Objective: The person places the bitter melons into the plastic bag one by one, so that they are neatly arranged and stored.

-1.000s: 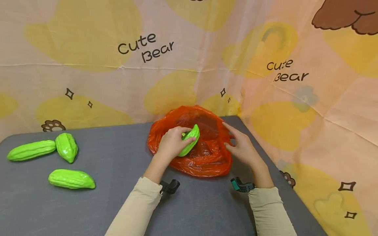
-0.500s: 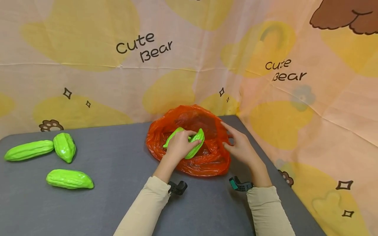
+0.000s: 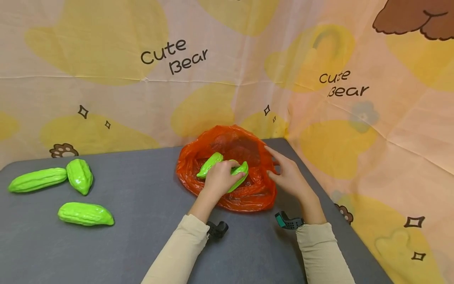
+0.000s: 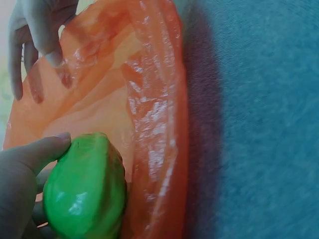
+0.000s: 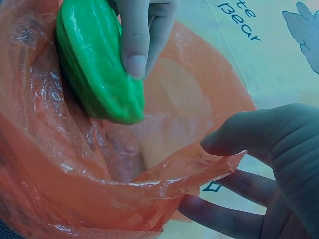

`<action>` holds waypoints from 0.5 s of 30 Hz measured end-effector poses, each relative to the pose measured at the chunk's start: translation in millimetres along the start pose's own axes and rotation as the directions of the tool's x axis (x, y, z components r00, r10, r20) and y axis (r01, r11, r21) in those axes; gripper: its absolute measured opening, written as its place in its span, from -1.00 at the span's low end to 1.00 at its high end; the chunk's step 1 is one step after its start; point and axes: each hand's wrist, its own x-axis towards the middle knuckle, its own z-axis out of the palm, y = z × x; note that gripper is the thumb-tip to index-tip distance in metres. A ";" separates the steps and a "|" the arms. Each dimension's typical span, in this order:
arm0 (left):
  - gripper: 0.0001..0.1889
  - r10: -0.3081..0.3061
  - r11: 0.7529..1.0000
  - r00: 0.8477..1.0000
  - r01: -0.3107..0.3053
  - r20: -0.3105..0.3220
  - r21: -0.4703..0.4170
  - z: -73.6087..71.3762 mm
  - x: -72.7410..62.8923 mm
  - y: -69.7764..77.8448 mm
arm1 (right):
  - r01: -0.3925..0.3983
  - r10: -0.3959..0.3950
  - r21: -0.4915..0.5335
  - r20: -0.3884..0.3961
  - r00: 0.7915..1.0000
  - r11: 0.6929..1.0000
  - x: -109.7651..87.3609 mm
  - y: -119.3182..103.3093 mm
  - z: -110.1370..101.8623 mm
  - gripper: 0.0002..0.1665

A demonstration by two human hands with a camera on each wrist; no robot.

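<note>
A red-orange plastic bag (image 3: 244,205) stands on the table with its mouth wide, turned upward. Inside the mouth my left hand (image 3: 220,179) grips a bright green, ridged bitter melon (image 3: 242,173) between thumb and fingers. In the right wrist view that bitter melon (image 5: 97,69) hangs tilted within the bag's walls. Another bitter melon (image 3: 211,165) lies in the bag just left of the hand, partly covered by it. At the bag's right rim is my right hand (image 3: 292,177); the right wrist view shows its thumb inside and its fingers outside, pinching the plastic.
On the table's left side lie a long bitter melon (image 3: 37,180), a short one (image 3: 79,176) touching its end, and a third (image 3: 86,214) nearer me. A printed cloth wall (image 3: 117,94) rises close behind the bag, another on the right.
My left hand has moved right and slightly down into the bag with the bitter melon, uncovering the other one there. The right hand keeps its place on the rim.
</note>
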 end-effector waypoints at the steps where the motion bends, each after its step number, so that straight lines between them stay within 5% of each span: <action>1: -0.55 0.000 1.000 1.000 0.000 -0.006 -0.006 1.5 -0.5 -0.2 | -0.003 0.003 0.003 0.002 1.000 1.000 -0.2 -0.4 -0.1 -0.08; 15: -0.59 -0.028 1.000 0.999 0.028 -0.019 0.008 5.3 -0.1 2.7 | -0.019 0.019 0.012 0.009 1.000 1.000 -0.3 -1.5 -0.7 -0.11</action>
